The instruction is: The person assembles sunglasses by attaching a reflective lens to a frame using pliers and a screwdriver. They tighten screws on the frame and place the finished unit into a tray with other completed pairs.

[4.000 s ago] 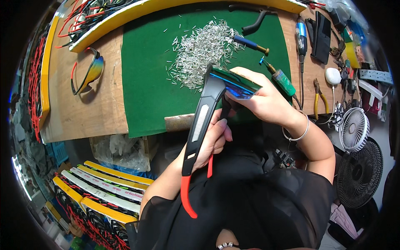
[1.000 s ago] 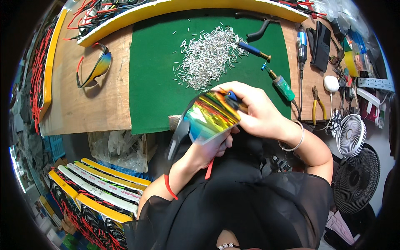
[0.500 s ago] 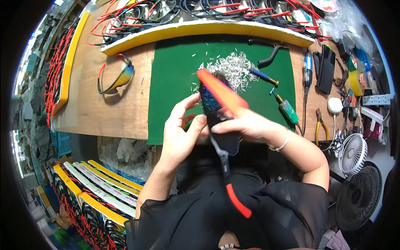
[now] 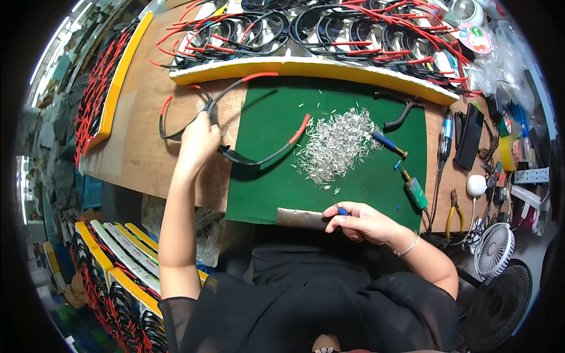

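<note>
My left hand (image 4: pixel 197 141) reaches out over the left edge of the green mat (image 4: pixel 265 188) and grips a black glasses frame (image 4: pixel 259 159) whose arms end in red tips. One arm lies across the mat; the other rises toward the yellow board. A second black curve with a red tip (image 4: pixel 168 115) lies on the wooden bench just left of that hand. My right hand (image 4: pixel 362 223) rests at the mat's front edge, closed on a small blue-handled screwdriver (image 4: pixel 340 210). A heap of small silver pins (image 4: pixel 335 147) lies in the middle of the mat.
A yellow-edged board (image 4: pixel 318 67) with several black and red frames stands behind the mat. Screwdrivers (image 4: pixel 415 191), pliers (image 4: pixel 452 206), a white fan (image 4: pixel 493 250) and a black fan (image 4: pixel 500 306) crowd the right. Racks of frames (image 4: pixel 118 276) sit at the lower left. A metal bar (image 4: pixel 300 219) lies on the bench's front edge.
Both hands held the glasses close to my chest before. My left hand has since carried the frame out to the mat's left edge, and my right hand has dropped to the front edge with the screwdriver.
</note>
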Demonstrator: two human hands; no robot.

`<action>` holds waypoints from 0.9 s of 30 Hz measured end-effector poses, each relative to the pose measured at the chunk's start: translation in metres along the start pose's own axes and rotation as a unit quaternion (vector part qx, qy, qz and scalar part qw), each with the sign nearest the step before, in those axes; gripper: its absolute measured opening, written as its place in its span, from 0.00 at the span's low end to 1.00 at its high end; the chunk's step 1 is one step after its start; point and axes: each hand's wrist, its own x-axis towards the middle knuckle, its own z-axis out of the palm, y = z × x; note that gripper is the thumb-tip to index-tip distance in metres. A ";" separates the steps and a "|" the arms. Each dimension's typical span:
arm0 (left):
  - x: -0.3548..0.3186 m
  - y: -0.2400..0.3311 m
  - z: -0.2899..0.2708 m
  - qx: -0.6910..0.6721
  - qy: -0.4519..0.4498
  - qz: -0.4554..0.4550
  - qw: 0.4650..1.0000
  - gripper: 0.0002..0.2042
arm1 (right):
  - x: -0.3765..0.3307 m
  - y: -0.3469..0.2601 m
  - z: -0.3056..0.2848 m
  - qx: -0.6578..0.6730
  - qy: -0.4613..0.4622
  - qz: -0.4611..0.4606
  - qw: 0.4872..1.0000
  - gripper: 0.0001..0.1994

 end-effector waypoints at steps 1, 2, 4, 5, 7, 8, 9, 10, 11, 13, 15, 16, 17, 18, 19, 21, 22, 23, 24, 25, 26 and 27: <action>0.009 -0.007 0.007 0.026 -0.006 0.034 0.999 0.14 | 0.000 0.002 0.001 -0.007 0.008 -0.005 1.000 0.17; 0.014 -0.005 0.010 0.024 -0.008 0.030 0.999 0.14 | 0.000 0.007 0.001 -0.011 0.019 -0.011 1.000 0.16; 0.013 -0.001 0.012 0.021 0.005 0.010 1.000 0.21 | -0.002 0.007 0.001 -0.028 0.034 -0.013 0.999 0.15; 0.009 0.007 0.005 -0.010 0.033 -0.001 0.999 0.21 | -0.003 0.008 -0.002 -0.020 0.043 -0.019 0.999 0.15; 0.001 0.015 -0.007 -0.074 0.089 -0.025 0.993 0.21 | -0.006 0.012 -0.007 -0.006 0.060 -0.030 0.998 0.14; 0.001 -0.005 -0.011 -0.089 0.160 0.004 0.983 0.21 | -0.005 0.012 -0.005 -0.002 0.055 -0.035 0.998 0.14; -0.002 -0.020 -0.014 -0.028 0.206 0.042 0.977 0.19 | -0.003 0.013 -0.005 -0.005 0.050 -0.037 0.998 0.13; -0.002 -0.042 -0.005 0.014 0.209 0.065 0.976 0.19 | -0.002 0.013 -0.004 -0.010 0.045 -0.041 0.998 0.13; -0.001 -0.060 0.005 0.058 0.212 0.089 0.971 0.18 | 0.000 0.013 -0.002 -0.015 0.039 -0.046 0.998 0.13; -0.003 -0.072 0.013 0.046 0.146 0.080 0.985 0.14 | 0.002 0.012 0.002 -0.023 0.044 -0.051 0.997 0.13; -0.007 -0.073 0.008 0.006 0.215 0.066 0.974 0.11 | 0.001 0.015 0.003 -0.047 0.055 -0.054 0.996 0.13; -0.014 -0.073 0.003 -0.069 0.239 0.024 0.968 0.09 | -0.002 0.013 0.004 -0.074 0.054 -0.057 0.994 0.13; -0.021 -0.061 -0.004 -0.089 0.279 0.065 0.954 0.06 | -0.009 0.013 0.003 -0.096 0.063 -0.058 0.992 0.13; -0.036 -0.042 -0.014 -0.118 0.272 0.074 0.952 0.05 | -0.016 0.011 0.003 -0.110 0.077 -0.073 0.988 0.12; -0.051 -0.023 -0.023 -0.146 0.264 0.085 0.950 0.05 | -0.023 0.009 0.002 -0.124 0.090 -0.087 0.984 0.12; -0.086 0.007 -0.031 -0.197 0.200 0.235 0.931 0.07 | -0.032 -0.004 0.002 -0.098 0.145 -0.157 0.972 0.11; -0.099 0.023 -0.026 -0.189 0.157 0.300 0.922 0.09 | -0.032 -0.011 0.003 -0.101 0.173 -0.196 0.960 0.11; -0.114 0.039 -0.025 -0.176 0.116 0.365 0.907 0.11 | -0.030 -0.019 0.007 -0.088 0.166 -0.262 0.947 0.12; -0.125 0.052 -0.013 -0.195 0.071 0.378 0.902 0.11 | -0.028 -0.026 0.013 -0.062 0.141 -0.321 0.935 0.12; -0.133 0.065 -0.001 -0.217 0.027 0.394 0.893 0.12 | -0.027 -0.031 0.020 -0.019 0.132 -0.340 0.931 0.12; -0.136 0.075 0.008 -0.223 0.002 0.406 0.886 0.12 | -0.028 -0.030 0.022 -0.008 0.140 -0.334 0.932 0.12; -0.138 0.083 0.018 -0.228 -0.022 0.419 0.879 0.13 | -0.030 -0.027 0.023 0.003 0.148 -0.327 0.933 0.12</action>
